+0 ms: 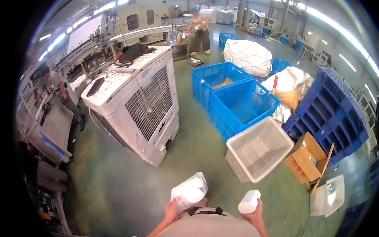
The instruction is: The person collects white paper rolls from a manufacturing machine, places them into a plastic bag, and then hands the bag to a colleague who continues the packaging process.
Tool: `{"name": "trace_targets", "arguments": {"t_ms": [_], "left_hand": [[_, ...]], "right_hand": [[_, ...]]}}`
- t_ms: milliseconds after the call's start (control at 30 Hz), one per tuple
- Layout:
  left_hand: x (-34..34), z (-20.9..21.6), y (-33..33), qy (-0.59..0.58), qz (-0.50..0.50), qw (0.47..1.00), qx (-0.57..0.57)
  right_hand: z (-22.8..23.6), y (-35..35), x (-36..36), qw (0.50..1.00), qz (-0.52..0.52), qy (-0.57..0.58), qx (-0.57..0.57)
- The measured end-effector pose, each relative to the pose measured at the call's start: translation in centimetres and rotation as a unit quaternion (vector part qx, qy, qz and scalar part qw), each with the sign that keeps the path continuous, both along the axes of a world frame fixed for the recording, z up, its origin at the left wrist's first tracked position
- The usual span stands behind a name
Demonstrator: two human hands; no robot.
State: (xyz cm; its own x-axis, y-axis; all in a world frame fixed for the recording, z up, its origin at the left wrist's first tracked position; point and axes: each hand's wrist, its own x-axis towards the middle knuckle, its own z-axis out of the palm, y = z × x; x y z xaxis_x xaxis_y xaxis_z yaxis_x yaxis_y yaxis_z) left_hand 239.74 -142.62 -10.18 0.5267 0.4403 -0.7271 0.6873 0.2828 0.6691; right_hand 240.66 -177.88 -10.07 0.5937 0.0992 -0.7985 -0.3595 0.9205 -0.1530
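Low in front of my body, my left hand (171, 210) is closed on the edge of a clear plastic bag (189, 192) with white cylindrical pieces inside. What those pieces are, I cannot make out. To the right, my right hand (255, 215) grips a short white cylinder (249, 202) with rounded edges, its fingers partly hidden behind it. The two hands are apart, both above the green floor. Nearest beyond my right hand is a whitish plastic tub (258, 148) with a wide rim.
A tall white air cooler (152, 106) stands ahead left, a phone (96, 86) on top. Blue crates (221, 114), a cardboard box (303, 158), dark blue pallets (327, 114) and white sacks (248, 57) line the right. Another person (199, 29) stands far ahead; a second (59, 89) is at machinery, left.
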Motion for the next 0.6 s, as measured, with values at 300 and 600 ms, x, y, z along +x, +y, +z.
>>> {"name": "trace_targets", "arguments": {"t_ms": [300,600], "left_hand": [[18.7,0.3,2.5,-0.001,-0.084,0.996,-0.030],[35.4,-5.8,4.9,0.007,-0.058,0.998,-0.008]], "right_hand": [[0.7,1.3,18.0,0.989,-0.039,-0.140,0.034],[2.9,1.5,40.8,0.973,0.024,-0.224,0.055]]}}
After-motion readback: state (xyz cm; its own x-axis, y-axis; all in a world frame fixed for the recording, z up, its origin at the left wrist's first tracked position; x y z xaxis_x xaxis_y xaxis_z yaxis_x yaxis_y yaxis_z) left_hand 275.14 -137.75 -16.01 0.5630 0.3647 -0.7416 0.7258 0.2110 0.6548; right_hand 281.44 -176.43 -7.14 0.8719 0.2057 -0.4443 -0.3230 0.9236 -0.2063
